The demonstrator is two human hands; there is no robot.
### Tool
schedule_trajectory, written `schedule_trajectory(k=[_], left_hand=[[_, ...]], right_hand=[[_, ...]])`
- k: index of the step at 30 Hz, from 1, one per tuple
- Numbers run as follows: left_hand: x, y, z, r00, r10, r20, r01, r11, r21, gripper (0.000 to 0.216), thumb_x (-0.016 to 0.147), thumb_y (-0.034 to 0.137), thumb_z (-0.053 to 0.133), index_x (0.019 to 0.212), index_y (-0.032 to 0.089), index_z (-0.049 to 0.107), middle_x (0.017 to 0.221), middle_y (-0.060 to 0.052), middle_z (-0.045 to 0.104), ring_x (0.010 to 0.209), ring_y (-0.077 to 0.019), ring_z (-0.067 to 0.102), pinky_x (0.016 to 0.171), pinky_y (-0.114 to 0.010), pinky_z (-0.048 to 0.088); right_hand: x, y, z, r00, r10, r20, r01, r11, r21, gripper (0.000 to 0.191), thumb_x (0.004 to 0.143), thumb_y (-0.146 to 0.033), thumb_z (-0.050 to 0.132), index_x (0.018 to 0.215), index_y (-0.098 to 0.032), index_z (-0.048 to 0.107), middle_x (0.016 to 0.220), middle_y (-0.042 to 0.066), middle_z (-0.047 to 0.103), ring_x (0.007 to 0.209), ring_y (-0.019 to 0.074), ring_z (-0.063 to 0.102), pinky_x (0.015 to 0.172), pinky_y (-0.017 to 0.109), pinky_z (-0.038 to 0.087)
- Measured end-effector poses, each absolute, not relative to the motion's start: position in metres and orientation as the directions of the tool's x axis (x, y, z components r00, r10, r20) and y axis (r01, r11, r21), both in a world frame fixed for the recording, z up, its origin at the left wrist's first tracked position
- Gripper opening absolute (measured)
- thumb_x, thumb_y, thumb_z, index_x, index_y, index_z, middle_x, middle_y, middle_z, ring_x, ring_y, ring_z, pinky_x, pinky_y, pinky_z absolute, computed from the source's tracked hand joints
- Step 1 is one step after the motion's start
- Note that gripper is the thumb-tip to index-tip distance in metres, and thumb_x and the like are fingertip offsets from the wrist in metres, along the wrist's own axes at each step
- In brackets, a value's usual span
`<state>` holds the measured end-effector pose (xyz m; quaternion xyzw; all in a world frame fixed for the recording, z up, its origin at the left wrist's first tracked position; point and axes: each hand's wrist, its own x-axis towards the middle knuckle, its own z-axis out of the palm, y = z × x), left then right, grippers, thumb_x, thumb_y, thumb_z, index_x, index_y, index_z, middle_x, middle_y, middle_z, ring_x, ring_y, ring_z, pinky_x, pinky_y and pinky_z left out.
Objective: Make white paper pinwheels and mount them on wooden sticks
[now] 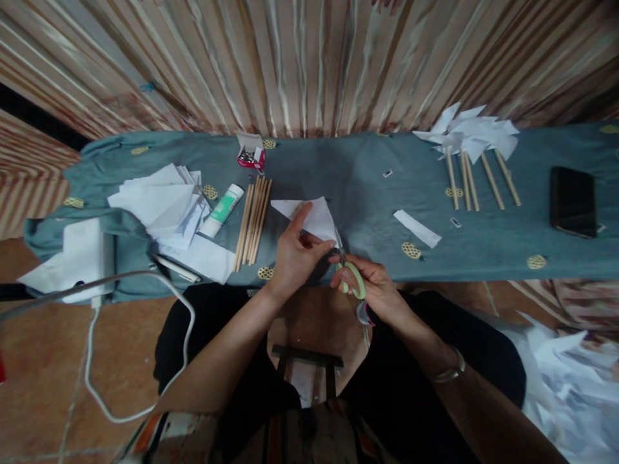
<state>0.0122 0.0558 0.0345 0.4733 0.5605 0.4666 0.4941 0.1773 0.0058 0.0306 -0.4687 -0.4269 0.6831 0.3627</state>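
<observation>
Patterned clothing and dark trousers occupy the area nearest the camera, on the near side of both hands. Left hand: grips the white paper with the index finger extended across its face and the thumb near its lower edge. The paper is roughly triangular, plain and smooth, with one pointed corner directed left; it sits just beyond the left hand, above the grey-green cloth. Right hand: grips the scissors by their pale green handles, with the metal blades at the paper's lower right corner.

Left of the left hand: a row of wooden sticks, then a glue tube, then stacked sheets. Right of the right hand: a paper strip; farther right and beyond, white paper pinwheels on sticks.
</observation>
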Motion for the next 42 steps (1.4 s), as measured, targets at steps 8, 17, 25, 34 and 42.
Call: schedule_trajectory(k=[8,17,25,34,42], left_hand=[[0.02,0.052,0.032,-0.019,0.99,-0.139,0.052,0.14,0.989,0.077,0.065,0.021,0.082,0.137,0.017,0.054,0.062,0.004,0.066,0.054,-0.0127,0.063,0.054,-0.022,0.051],[0.034,0.045,0.032,0.069,0.98,-0.185,-0.011,0.186,0.982,0.078,0.066,0.02,0.082,0.138,0.017,0.053,0.061,0.004,0.069,0.055,-0.0147,0.067,0.056,-0.024,0.055],[0.039,0.043,0.031,0.089,0.98,-0.18,-0.005,0.181,0.983,0.08,0.067,0.019,0.081,0.141,0.017,0.05,0.06,0.004,0.069,0.055,-0.0148,0.067,0.057,-0.024,0.056],[0.045,0.035,0.029,0.121,0.971,-0.205,-0.047,0.212,0.976,0.081,0.066,0.019,0.079,0.141,0.014,0.049,0.062,0.005,0.069,0.056,-0.0129,0.066,0.058,-0.023,0.056],[0.045,0.035,0.031,0.127,0.966,-0.223,-0.052,0.231,0.972,0.086,0.065,0.017,0.08,0.144,0.014,0.047,0.061,0.005,0.068,0.055,-0.0127,0.065,0.057,-0.021,0.055]], right_hand=[[0.183,-0.001,0.027,-0.249,0.905,-0.345,-0.111,-0.381,-0.918,0.038,0.074,-0.053,0.078,0.098,-0.024,0.073,0.067,-0.002,0.066,0.06,0.0115,0.061,0.059,0.026,0.052],[0.193,-0.003,0.031,-0.22,0.912,-0.347,-0.114,-0.377,-0.919,0.041,0.073,-0.056,0.077,0.097,-0.023,0.072,0.07,-0.001,0.067,0.06,0.011,0.06,0.058,0.025,0.05],[0.197,-0.009,0.032,-0.216,0.906,-0.365,-0.124,-0.396,-0.91,0.04,0.075,-0.056,0.075,0.098,-0.023,0.07,0.068,-0.002,0.065,0.058,0.0111,0.059,0.056,0.025,0.05],[0.201,-0.006,0.04,-0.219,0.911,-0.35,-0.094,-0.377,-0.922,0.04,0.076,-0.058,0.073,0.087,-0.02,0.069,0.067,-0.001,0.067,0.053,0.0088,0.054,0.05,0.021,0.044],[0.2,-0.007,0.043,-0.213,0.916,-0.341,-0.067,-0.362,-0.93,0.035,0.076,-0.054,0.075,0.08,-0.02,0.069,0.062,-0.002,0.062,0.051,0.0082,0.052,0.049,0.021,0.043]])
